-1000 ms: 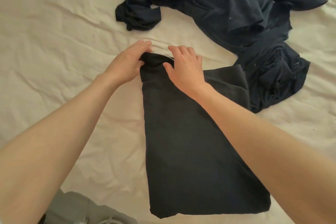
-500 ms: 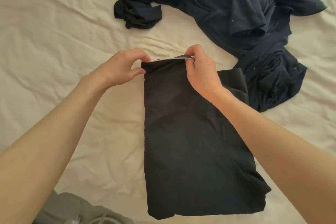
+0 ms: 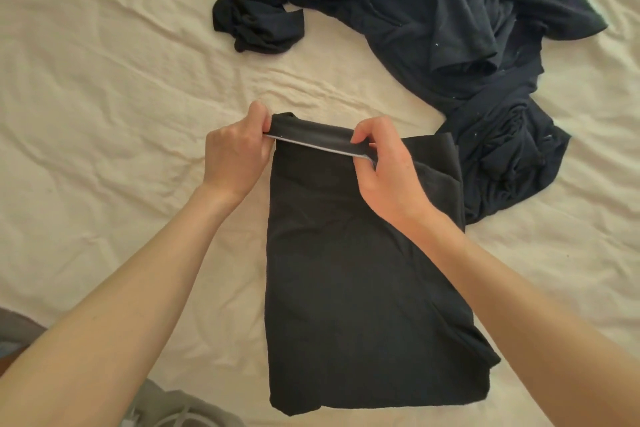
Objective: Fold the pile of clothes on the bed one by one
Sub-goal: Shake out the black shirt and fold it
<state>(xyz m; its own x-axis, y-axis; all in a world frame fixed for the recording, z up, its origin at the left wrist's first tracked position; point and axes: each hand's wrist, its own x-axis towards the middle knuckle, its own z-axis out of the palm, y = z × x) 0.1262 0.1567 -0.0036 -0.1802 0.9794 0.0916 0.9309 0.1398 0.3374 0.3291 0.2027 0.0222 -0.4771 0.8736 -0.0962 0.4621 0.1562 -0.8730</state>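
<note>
A dark grey garment (image 3: 349,270) lies flat on the bed as a long folded rectangle running away from me. Its far end is lifted and turned back toward me, showing a pale strip underneath. My left hand (image 3: 235,156) pinches the left corner of that far edge. My right hand (image 3: 384,163) pinches the right corner, thumb on top. Behind and to the right lies the pile of dark navy clothes (image 3: 450,17), crumpled and unfolded.
The cream bedsheet (image 3: 104,114) is wrinkled and spreads bare to the left. A twisted navy sleeve (image 3: 256,24) sticks out left of the pile. Grey fabric with a white cord (image 3: 173,412) shows at the bottom edge by my body.
Both hands went from resting on the garment's far end to pinching its corners. They have lifted that edge and drawn it back toward me.
</note>
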